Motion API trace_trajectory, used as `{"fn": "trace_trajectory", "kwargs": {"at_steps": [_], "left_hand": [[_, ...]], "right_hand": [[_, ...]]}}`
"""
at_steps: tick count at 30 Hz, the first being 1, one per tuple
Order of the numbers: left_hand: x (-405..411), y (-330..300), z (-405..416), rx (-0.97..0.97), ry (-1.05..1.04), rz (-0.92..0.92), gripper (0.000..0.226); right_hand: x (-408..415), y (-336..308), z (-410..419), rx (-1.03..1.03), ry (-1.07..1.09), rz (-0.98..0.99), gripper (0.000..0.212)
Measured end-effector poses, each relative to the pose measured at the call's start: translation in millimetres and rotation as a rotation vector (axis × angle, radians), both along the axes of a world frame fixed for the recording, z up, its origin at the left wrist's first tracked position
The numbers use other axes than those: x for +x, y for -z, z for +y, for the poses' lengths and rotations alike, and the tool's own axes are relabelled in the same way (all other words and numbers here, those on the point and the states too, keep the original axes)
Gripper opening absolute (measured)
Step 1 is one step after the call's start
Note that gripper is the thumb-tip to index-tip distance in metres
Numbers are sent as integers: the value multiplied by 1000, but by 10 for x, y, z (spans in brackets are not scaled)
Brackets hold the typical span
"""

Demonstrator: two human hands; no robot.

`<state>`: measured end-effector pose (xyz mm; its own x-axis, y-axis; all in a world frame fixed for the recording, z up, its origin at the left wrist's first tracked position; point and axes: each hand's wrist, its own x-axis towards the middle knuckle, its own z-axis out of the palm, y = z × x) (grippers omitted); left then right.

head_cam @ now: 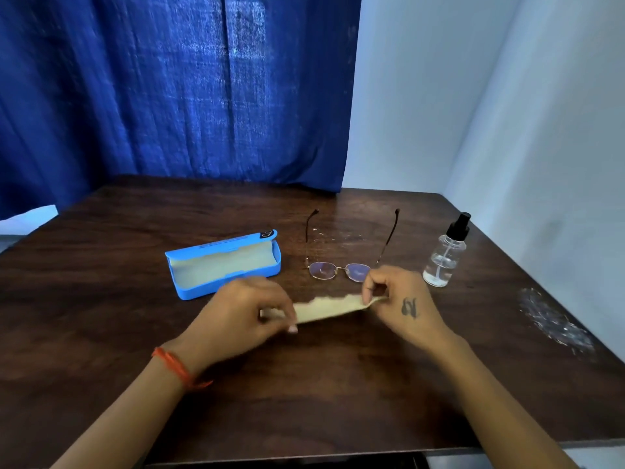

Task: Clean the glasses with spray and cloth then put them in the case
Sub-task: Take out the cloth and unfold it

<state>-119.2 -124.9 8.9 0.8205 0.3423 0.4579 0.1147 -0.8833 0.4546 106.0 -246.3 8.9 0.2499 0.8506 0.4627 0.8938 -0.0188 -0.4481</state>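
Both hands hold a small pale yellow-beige cleaning cloth stretched just above the dark brown wooden table, near the middle of its near half. The left hand pinches the cloth's left end between thumb and curled fingers; the right hand pinches the right end the same way.

The thin gold-rimmed glasses lie just beyond the hands, lenses toward the person, both dark temple arms open and pointing at the far edge. The right hand sits just beside the right lens; motion blur makes it hard to say whether a knuckle touches the frame. The open bright blue hard case with its pale lining rests left of the glasses, and the clear plastic spray bottle with a black pump top stands upright toward the right edge.

The likely trouble is the crowding. A hand turning to reach the glasses could nudge the light frame and slide it across the smooth wood, or drag a lens face over the surface and scratch it. A wide reach to the right could tip the tall, narrow bottle. The cloth is thin and held only at its ends, so a loosened pinch would drop it onto the table, where it could pick up grit. Pale speckled marks show on the wood behind the lenses; if they are wet, the cloth or frame could smear through them.
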Motion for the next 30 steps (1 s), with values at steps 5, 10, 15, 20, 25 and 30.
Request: {"fn": "trace_trajectory", "kwargs": {"at_steps": [5,10,15,20,25,30], "left_hand": [[-16,67,-134,-292,78,167,17],[200,-68,-78,-235,13,68,10],[650,-75,3,-116,59,169,45],[1010,-159,42,-38,188,398,67],[961,-44,193,179,135,127,21],[620,127,222,120,143,41,22]], "right_hand": [[-13,104,-188,-201,188,13,25],[-11,-32,-211,-270,204,164,13],[13,-29,-158,-159,5,251,34],[11,-112,-168,-62,-191,350,15],[-105,-90,-143,19,-129,9,22],[-377,100,-142,20,-117,-181,38]]}}
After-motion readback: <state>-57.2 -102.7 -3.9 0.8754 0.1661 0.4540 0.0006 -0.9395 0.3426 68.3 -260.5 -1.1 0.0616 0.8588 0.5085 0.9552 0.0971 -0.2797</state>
